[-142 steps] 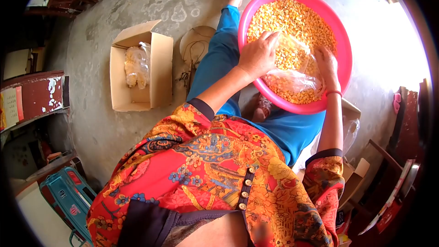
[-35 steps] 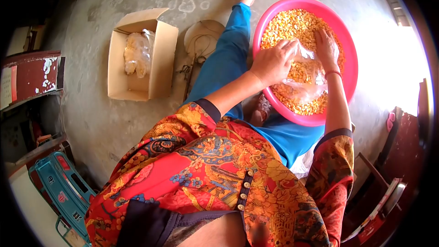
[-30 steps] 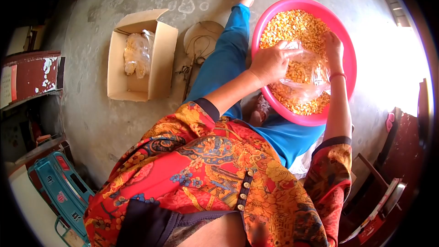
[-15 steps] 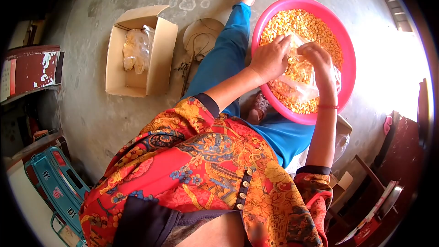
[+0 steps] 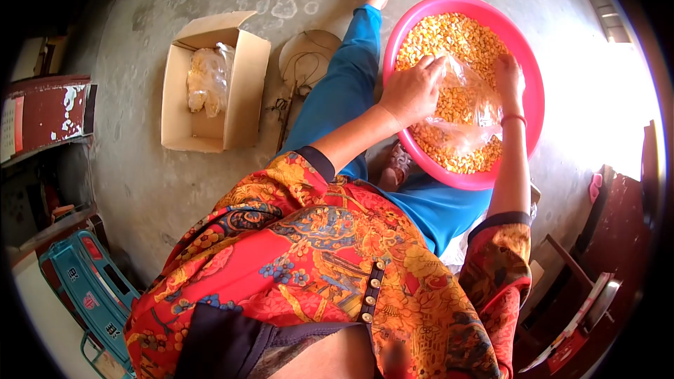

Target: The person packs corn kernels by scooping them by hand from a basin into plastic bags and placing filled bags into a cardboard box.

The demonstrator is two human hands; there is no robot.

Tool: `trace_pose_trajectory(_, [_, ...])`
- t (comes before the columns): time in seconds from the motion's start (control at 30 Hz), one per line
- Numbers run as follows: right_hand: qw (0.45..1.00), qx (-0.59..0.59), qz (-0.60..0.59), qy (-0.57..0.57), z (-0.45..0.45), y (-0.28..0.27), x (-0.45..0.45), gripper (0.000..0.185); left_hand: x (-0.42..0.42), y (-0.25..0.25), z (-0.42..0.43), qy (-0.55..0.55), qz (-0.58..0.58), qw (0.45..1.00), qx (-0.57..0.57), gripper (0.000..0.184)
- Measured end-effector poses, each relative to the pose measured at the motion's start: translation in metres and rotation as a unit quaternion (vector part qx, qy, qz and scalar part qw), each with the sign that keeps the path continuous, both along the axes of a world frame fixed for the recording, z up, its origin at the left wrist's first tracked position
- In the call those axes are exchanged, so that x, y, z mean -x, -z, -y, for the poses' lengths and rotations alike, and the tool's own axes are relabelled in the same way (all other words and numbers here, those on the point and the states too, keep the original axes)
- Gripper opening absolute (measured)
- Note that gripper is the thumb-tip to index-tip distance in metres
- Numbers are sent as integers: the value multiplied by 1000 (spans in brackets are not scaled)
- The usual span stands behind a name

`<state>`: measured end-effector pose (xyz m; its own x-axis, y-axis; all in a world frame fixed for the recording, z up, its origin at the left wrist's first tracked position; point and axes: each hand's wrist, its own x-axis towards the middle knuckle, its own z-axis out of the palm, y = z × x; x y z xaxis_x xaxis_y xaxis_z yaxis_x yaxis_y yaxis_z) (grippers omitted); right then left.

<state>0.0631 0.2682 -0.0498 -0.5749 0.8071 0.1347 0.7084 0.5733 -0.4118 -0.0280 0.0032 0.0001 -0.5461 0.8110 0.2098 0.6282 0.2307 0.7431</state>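
Note:
A large pink basin (image 5: pixel 535 109) full of yellow corn kernels (image 5: pixel 456 34) sits in front of me. Over the kernels lies a clear plastic bag (image 5: pixel 472 88), spread between my hands. My left hand (image 5: pixel 411 91) pinches the bag's edge near the middle of the basin. At the right side of the basin, my right hand (image 5: pixel 511 83) is closed at the bag's other side; its fingertips are partly hidden. Kernels show through the thin film, so how many are inside the bag I cannot tell.
Left on the floor stands an open cardboard box (image 5: pixel 246 91) holding a filled plastic bag (image 5: pixel 209 78). A round board (image 5: pixel 298 52) and a thin rod lie beside my leg. A teal case (image 5: pixel 88 288) is at lower left, dark red furniture (image 5: pixel 611 238) at right.
My right hand has moved right, away from my left hand, and the plastic bag is spread wider between them. My left hand stays almost in place.

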Motion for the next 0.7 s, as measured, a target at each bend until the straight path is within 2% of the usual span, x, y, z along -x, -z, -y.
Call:
trace_pose_trajectory(0.03, [999,-31,22,3,11,-4,6,27,0,1,0,-2,-4,1000,3,49])
trace_pose_trajectory(0.1, [999,-5,36,9,27,-9,22,30,0,-4,0,1,0,1000,5,49])
trace_pose_trajectory(0.27, [991,-48,50,-111,76,-20,39,29,0,-2,0,1,-4,1000,3,49])
trace_pose_trajectory(0.37, [990,-24,60,-125,76,-23,34,28,0,-3,1,8,-4,1000,15,50])
trace_pose_trajectory(0.43, [996,2,54,-67,59,-15,30,28,0,1,1,1,-14,1000,-11,50])
trace_pose_trajectory(0.5, [997,60,-39,-12,26,8,23,26,0,-3,1,3,-6,1000,5,50])
trace_pose_trajectory(0.53, [943,265,-193,62,39,-15,19,22,0,-5,1,3,2,1000,21,50])
trace_pose_trajectory(0.57, [865,373,-315,115,50,-40,19,17,0,-4,1,4,2,1000,21,50])
trace_pose_trajectory(0.63, [709,533,-446,118,33,-39,10,16,0,-2,1,-2,-8,1000,10,50])
trace_pose_trajectory(0.67, [676,552,-470,133,33,-42,5,15,0,-1,0,0,-9,1000,10,50])
trace_pose_trajectory(0.7, [675,551,-472,134,32,-44,2,15,0,0,0,-1,-15,1000,7,50])
